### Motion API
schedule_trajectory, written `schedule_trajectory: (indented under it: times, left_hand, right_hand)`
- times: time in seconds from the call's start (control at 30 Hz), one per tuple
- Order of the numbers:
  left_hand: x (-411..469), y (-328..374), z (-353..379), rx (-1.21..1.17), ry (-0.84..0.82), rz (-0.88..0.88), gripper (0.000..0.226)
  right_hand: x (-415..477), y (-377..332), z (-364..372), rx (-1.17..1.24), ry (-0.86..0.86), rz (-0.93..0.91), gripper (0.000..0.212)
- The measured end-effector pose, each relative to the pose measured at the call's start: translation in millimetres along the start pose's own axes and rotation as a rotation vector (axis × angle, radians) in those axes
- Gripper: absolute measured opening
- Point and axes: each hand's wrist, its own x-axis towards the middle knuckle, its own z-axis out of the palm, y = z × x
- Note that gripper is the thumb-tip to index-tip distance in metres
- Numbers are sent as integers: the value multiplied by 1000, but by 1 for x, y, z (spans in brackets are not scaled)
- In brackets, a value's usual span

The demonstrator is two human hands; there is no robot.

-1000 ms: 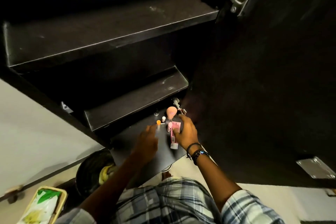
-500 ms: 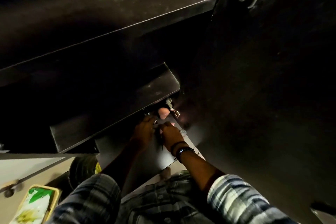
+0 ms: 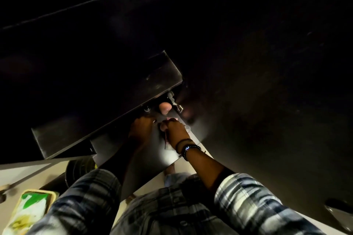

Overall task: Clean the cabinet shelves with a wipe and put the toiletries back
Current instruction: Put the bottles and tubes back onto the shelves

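Observation:
Both hands reach into the dark cabinet, low over the bottom shelf (image 3: 150, 156). My right hand (image 3: 174, 129), with bead bracelets on the wrist, is closed over a pink tube (image 3: 172, 119) whose white end pokes out below the palm. My left hand (image 3: 142, 126) lies just left of it, fingertips tucked under the edge of the middle shelf (image 3: 107, 116) and too dark to read. A bottle with a round pink cap (image 3: 165, 108) stands upright behind both hands. A small clear cap (image 3: 187, 127) sits right of my right hand.
The open cabinet door (image 3: 267, 101) fills the right side, with a metal hinge (image 3: 174, 104) at the shelf's back corner. A green-and-white wipes pack (image 3: 30, 210) in a yellow tray lies at lower left. A dark round bin (image 3: 80, 168) stands under the shelf.
The view has dropped closer to the cabinet. Both hands slid deeper along the bottom shelf toward the pink-capped bottle, and the small orange-capped item is now hidden by them.

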Motion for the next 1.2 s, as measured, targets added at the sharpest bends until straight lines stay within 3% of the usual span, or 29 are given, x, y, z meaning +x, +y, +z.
schedule_trajectory:
  times: [0.13,0.27,0.4,0.57,0.7,0.8,0.9,1.07,1.2]
  left_hand:
    - [-20,6,-10,-14,48,-32,43]
    - [-48,13,-41,-115,121,9,22]
    - [-82,25,-77,-199,139,-27,17]
    - [-139,33,-133,-178,288,57,19]
    - [-176,35,-185,-92,457,107,10]
    - [-202,41,-224,-125,503,23,21]
    - [-229,51,-262,-151,556,-14,13]
    - [-272,70,-326,-212,685,-34,32]
    - [-281,85,-371,-182,803,1,32]
  right_hand:
    - [-11,-1,-10,82,50,30,25]
    - [-31,-15,-37,170,165,-26,27]
    - [-51,-35,-61,286,374,-79,20]
    - [-83,-66,-88,483,480,-182,29]
    - [-106,-104,-115,587,509,-343,33]
    - [-123,-136,-133,646,509,-474,36]
    - [-146,-167,-153,721,521,-602,35]
    - [-179,-209,-197,873,607,-781,27]
    - [-187,-236,-235,904,674,-893,21]
